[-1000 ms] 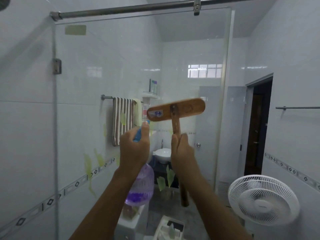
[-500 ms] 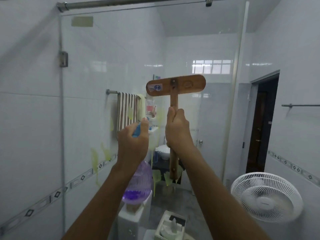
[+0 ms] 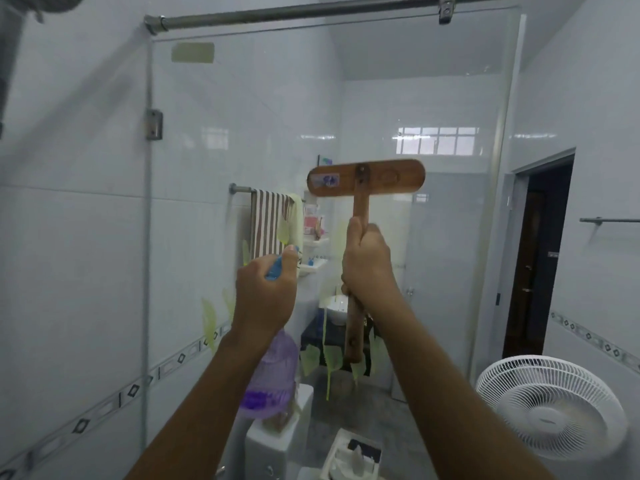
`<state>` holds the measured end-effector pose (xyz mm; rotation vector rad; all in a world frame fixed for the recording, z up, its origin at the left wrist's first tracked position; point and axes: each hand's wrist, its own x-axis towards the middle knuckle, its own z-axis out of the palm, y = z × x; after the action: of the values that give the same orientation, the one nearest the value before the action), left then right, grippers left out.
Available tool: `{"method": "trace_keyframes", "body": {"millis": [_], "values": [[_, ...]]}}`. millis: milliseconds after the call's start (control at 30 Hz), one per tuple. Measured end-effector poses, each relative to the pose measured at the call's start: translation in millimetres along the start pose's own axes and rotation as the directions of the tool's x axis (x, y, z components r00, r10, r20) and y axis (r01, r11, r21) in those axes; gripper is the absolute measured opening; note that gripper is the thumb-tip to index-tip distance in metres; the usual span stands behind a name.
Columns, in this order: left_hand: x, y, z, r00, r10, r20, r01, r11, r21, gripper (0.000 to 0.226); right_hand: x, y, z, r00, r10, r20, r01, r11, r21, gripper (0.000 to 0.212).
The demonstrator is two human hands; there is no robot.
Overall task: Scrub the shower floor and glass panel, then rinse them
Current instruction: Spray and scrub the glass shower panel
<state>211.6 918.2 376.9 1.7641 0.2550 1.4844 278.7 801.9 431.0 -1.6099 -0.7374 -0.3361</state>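
Glass panel (image 3: 415, 109) was clear, smooth, w/ faint streaks & pale green leaf decals. Rail (image 3: 294, 10) on top & hinge (image 3: 153, 123) were dull grey metal. Wall tiles (image 3: 69, 237) white, glossy, reflecting a window. Brush (image 3: 366, 177): head & handle of brown wood, matt, worn, w/ a paper sticker on the head. Bottle (image 3: 270, 375) was see-through purple plastic; its trigger blue plastic. Towel (image 3: 270, 221) was striped cloth, brown & white, on a metal bar. Fan (image 3: 550, 407) grille white plastic, slightly glossy. Floor (image 3: 363, 407) looked grey, mottled, matt.
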Motion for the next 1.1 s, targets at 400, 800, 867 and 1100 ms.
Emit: {"method": "trace_keyframes", "body": {"millis": [400, 800, 867, 1100], "values": [[-6, -7, 13, 0.984, -0.013, 0.179, 0.031, 0.995, -0.098, 0.056, -19, 35, -22, 0.997, 0.008, -0.074, -0.012, 0.999, -0.044, 0.037], [6, 14, 30, 0.988, -0.1, 0.114, 0.125, 0.961, -0.248, 0.035, -4, 35, -29, 1.0, 0.015, -0.026, -0.017, 0.997, -0.069, 0.041], [7, 12, 28, 0.987, -0.117, 0.114, 0.141, 0.961, -0.236, 0.038, -5, 33, -29, 1.0, 0.017, -0.025, -0.018, 0.997, -0.07, 0.04], [4, 8, 7, 0.994, -0.094, 0.061, 0.101, 0.987, -0.127, 0.042, -10, 26, -14, 1.0, 0.005, -0.01, -0.006, 0.997, -0.073, 0.039]]}}
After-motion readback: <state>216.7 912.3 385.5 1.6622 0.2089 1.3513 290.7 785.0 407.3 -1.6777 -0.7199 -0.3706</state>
